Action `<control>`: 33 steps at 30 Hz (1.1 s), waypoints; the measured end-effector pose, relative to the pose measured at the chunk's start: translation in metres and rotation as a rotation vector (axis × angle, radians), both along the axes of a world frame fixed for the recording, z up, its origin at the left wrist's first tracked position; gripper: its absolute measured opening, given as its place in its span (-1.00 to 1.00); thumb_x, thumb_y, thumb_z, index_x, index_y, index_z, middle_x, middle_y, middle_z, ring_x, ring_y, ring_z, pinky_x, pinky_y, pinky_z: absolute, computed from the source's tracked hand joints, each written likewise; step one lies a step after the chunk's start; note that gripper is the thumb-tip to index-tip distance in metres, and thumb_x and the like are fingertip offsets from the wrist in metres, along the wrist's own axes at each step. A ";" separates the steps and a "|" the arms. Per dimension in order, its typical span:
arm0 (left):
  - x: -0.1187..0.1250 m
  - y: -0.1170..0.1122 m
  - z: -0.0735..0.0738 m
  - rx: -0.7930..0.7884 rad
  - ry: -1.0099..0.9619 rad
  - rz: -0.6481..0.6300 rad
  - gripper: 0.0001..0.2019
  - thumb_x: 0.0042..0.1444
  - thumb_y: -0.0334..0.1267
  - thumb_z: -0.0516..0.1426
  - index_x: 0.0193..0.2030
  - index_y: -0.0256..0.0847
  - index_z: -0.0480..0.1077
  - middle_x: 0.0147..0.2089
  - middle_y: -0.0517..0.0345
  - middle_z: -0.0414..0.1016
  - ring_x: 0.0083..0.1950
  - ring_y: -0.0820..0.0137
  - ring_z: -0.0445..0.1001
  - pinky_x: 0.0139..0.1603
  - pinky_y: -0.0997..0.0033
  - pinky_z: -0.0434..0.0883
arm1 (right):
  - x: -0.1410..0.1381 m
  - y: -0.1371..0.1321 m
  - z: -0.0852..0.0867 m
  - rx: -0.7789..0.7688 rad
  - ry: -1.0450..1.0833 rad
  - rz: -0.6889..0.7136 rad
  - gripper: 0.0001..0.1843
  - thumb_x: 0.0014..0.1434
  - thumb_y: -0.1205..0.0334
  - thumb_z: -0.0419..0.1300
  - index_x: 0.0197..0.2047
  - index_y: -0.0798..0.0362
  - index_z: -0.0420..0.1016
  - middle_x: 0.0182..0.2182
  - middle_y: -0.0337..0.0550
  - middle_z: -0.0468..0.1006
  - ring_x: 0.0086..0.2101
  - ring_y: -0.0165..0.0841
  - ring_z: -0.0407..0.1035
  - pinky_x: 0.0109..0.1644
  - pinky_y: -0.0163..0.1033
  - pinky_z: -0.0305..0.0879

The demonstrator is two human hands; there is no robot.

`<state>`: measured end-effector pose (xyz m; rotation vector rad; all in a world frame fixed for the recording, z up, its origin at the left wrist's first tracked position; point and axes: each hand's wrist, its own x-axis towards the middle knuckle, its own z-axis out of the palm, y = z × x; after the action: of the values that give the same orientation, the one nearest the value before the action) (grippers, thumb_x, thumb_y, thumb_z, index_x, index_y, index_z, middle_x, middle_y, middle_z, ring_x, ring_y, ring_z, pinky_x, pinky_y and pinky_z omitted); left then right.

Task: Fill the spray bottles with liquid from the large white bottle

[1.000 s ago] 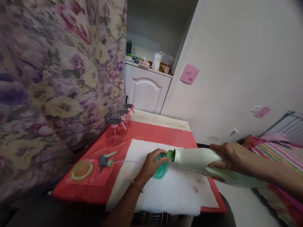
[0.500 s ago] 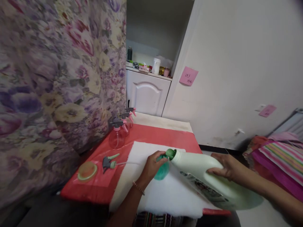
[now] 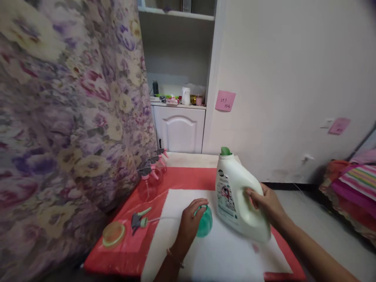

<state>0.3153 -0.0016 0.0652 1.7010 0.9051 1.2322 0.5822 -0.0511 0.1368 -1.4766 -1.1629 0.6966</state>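
Observation:
My left hand [image 3: 191, 218] has its fingers closed round the neck of a small green spray bottle [image 3: 205, 225], its top off, standing on a white cloth [image 3: 223, 254]. By its handle, my right hand [image 3: 272, 205] grips a large pale-green detergent jug [image 3: 235, 188], nearly upright and tilted a little, just right of the bottle. A green spout shows in the jug's mouth. A grey and green spray head [image 3: 139, 221] lies left of the bottle, its thin tube reaching onto the cloth. Left of that, a round pale-green cap [image 3: 113, 234] rests on the red table cover.
Several clear spray bottles [image 3: 147, 187] with pink and grey heads line the table's left side by a floral curtain [image 3: 96, 129]. Behind the red-covered table [image 3: 190, 178] is a white cabinet [image 3: 179, 131]. Striped fabric [image 3: 360, 178] lies at the far right.
My right hand has swung the jug from lying tilted over the bottle's mouth to nearly upright, away to the right. My left hand still holds the bottle. The head view has tipped up.

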 end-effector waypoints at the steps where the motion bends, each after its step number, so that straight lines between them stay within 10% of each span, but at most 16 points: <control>1: -0.001 -0.001 0.001 0.014 0.017 0.005 -0.76 0.16 -0.21 0.09 -0.18 -0.19 0.57 0.00 -0.03 0.60 0.12 0.21 0.48 0.24 0.15 0.31 | -0.007 0.009 -0.007 0.026 0.022 -0.016 -0.67 -0.06 -0.01 0.32 -0.44 0.06 0.39 -0.75 -0.43 0.28 -0.64 -0.46 0.12 -0.52 -0.34 0.06; 7: -0.015 -0.011 -0.014 0.042 0.162 0.131 -0.56 0.21 -0.17 0.06 0.22 -0.16 0.36 0.26 -0.04 0.42 0.30 0.22 0.34 0.34 0.09 0.22 | -0.042 0.051 -0.039 0.154 0.110 -0.157 -0.69 -0.05 -0.02 0.27 -0.38 0.05 0.40 -0.68 -0.41 0.29 -0.59 -0.39 0.19 -0.51 -0.29 0.15; 18: -0.043 -0.021 -0.099 0.136 0.637 0.437 -0.43 0.30 -0.11 -0.08 0.37 -0.36 0.12 0.41 -0.15 0.21 0.39 0.18 0.20 0.36 0.13 0.22 | -0.070 0.054 -0.084 0.115 0.093 -0.123 -0.64 -0.02 -0.05 0.27 -0.31 0.10 0.47 -0.61 -0.27 0.49 -0.60 -0.32 0.35 -0.48 -0.26 0.30; 25: -0.064 -0.036 -0.162 0.480 1.117 0.621 -0.46 0.21 -0.07 0.02 0.26 -0.28 0.34 0.34 -0.20 0.30 0.31 -0.01 0.31 0.20 -0.12 0.30 | -0.056 0.026 -0.099 0.145 0.065 -0.130 -0.45 0.01 -0.13 0.26 -0.02 0.03 0.40 -0.07 -0.02 0.55 -0.09 -0.11 0.45 0.01 -0.05 0.38; 33: -0.068 -0.049 -0.148 0.707 1.206 0.638 -0.48 0.19 -0.07 0.04 0.25 -0.21 0.36 0.30 -0.19 0.37 0.27 0.04 0.37 0.17 -0.06 0.27 | -0.062 -0.032 -0.141 0.128 0.097 -0.159 -0.55 0.17 -0.11 0.13 0.02 -0.02 0.30 0.03 0.00 0.43 0.04 -0.10 0.36 0.18 0.06 0.26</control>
<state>0.2468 -0.0501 -0.0829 2.9638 1.9818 0.8259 0.5199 -0.0833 -0.0043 -1.3946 -0.9863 0.5684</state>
